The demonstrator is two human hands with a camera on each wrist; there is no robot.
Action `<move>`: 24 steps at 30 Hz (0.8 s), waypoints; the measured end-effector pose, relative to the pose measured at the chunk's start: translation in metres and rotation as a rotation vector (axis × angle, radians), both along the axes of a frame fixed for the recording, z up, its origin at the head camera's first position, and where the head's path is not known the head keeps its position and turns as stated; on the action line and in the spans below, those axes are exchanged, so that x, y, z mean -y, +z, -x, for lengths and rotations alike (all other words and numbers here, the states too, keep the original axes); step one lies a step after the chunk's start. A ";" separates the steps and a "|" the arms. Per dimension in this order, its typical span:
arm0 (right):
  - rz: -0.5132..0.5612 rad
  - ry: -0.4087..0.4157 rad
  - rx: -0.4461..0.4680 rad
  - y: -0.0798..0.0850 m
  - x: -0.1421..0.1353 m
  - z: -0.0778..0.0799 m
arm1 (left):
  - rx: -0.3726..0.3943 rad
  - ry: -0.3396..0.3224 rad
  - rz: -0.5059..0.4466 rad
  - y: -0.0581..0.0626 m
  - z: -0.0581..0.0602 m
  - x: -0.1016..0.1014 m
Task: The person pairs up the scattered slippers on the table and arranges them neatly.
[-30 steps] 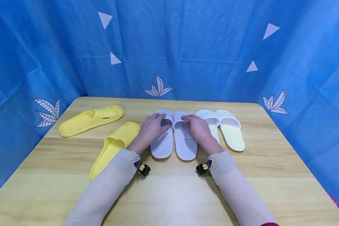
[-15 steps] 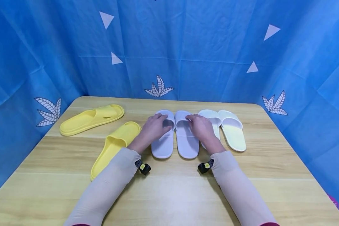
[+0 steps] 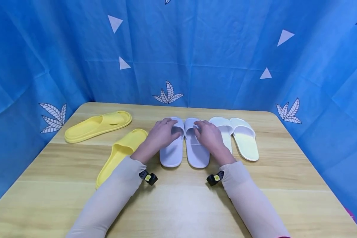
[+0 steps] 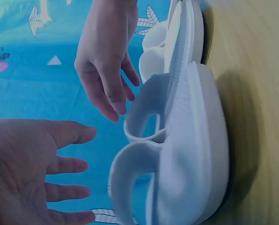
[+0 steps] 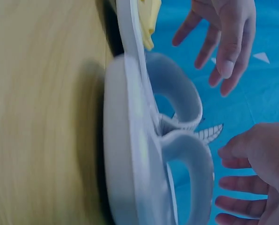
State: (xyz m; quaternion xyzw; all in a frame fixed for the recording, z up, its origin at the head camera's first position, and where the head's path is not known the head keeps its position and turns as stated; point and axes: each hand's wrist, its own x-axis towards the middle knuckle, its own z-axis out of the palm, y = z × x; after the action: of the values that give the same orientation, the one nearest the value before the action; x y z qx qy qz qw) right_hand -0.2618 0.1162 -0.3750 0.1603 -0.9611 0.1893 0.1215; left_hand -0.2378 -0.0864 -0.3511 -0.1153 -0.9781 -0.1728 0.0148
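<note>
In the head view, a pair of lavender slide slippers stands side by side at the table's middle, toes away from me: the left slipper point(image 3: 171, 153) and the right slipper point(image 3: 197, 155). My left hand point(image 3: 161, 134) is over the strap of the left one, fingers relaxed and spread. Over the right one's strap is my right hand point(image 3: 209, 135), with loosely bent fingers. Both wrist views show gaps between the hands and the slippers, so neither hand holds anything. In the left wrist view the left fingers point(image 4: 69, 165) point toward the straps, apart from them.
Two white slippers stand right of the lavender pair: a partly covered one point(image 3: 224, 127) and an outer one point(image 3: 247, 143). At the left lie two yellow slippers, a far one point(image 3: 98, 125) and a near, angled one point(image 3: 119, 152). A blue curtain point(image 3: 214, 82) surrounds the wooden table point(image 3: 181, 205).
The right lavender slipper has shifted slightly away and to the right since the oldest frame. Both hands stay over the straps, nearly still. The head view has tilted a little.
</note>
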 end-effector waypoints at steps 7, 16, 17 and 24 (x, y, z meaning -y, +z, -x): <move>-0.012 0.074 -0.017 0.004 0.021 -0.014 | -0.001 -0.017 0.109 0.019 -0.012 0.010; -0.036 0.180 0.067 0.001 0.048 -0.030 | 0.004 -0.074 0.142 0.031 -0.014 0.039; -0.027 0.184 0.073 0.002 0.050 -0.031 | 0.008 -0.077 0.139 0.032 -0.014 0.042; -0.017 0.265 0.095 0.010 0.070 -0.037 | 0.021 -0.111 0.137 0.039 -0.016 0.067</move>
State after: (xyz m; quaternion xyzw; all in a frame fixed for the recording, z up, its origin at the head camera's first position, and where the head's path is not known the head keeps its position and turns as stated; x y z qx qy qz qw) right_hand -0.2246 0.0462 -0.3648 0.2777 -0.9378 0.2027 0.0481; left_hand -0.2213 -0.1535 -0.3120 -0.1681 -0.9799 -0.1070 -0.0130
